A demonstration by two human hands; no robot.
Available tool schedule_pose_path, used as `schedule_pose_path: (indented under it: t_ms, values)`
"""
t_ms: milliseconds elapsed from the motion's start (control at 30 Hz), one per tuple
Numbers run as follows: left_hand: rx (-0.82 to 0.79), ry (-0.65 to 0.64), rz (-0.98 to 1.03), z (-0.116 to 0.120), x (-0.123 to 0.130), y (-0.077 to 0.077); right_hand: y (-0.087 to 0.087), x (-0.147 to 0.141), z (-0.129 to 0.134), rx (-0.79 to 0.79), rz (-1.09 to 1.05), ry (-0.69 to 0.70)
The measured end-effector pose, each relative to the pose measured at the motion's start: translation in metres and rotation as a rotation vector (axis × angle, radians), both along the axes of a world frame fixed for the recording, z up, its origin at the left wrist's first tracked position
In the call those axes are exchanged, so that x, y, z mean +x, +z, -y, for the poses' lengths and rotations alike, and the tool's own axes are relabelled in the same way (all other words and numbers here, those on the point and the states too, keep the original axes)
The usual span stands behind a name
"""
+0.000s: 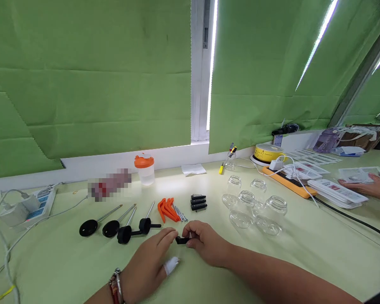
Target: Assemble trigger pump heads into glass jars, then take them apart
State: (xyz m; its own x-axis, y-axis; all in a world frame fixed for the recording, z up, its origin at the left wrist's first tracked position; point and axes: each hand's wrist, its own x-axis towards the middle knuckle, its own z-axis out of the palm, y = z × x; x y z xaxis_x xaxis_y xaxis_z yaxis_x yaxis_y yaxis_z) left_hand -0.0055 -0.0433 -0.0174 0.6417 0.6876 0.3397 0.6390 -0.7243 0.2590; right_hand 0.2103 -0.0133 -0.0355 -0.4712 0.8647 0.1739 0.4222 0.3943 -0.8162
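Observation:
My right hand [207,245] pinches a small black plastic piece [182,240] between thumb and fingers, just above the table. My left hand [153,259] has its fingers stretched out, with the fingertips at the piece's left end; whether they touch it I cannot tell. White tape wraps its thumb, which stands apart. Beyond the left hand lie several black round parts [111,228] with metal rods, some with side arms. Orange crank-shaped handles [168,210] lie in a bunch beside metal bolts [180,213]. Black bristled pieces [198,202] sit in a stack past my right hand.
Clear glass jars [242,209] stand right of my hands. A cup with an orange lid [145,169] and folded paper [193,169] are by the wall. A power strip [39,207] with cables lies left. At far right, another person's hands [372,185] hold clear plastic near stacked cards [335,192].

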Motion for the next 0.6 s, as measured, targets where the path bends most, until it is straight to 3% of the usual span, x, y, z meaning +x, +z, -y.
schedule_pose_path:
  t_ms: [100, 200, 433, 600]
  values:
    - [-0.174, -0.042, 0.131, 0.002, 0.018, 0.002, -0.005, -0.008, 0.005, -0.107, -0.13, 0.097]
    - [-0.271, 0.01, 0.249, 0.001, 0.021, 0.008, -0.006, -0.008, 0.001, -0.102, -0.122, 0.136]
    - [-0.362, 0.164, 0.395, -0.002, 0.009, 0.014, 0.004, 0.022, -0.041, 0.368, 0.183, -0.242]
    - [-0.37, 0.199, 0.406, -0.005, 0.007, 0.015, 0.0, 0.036, -0.059, 0.413, 0.384, -0.249]
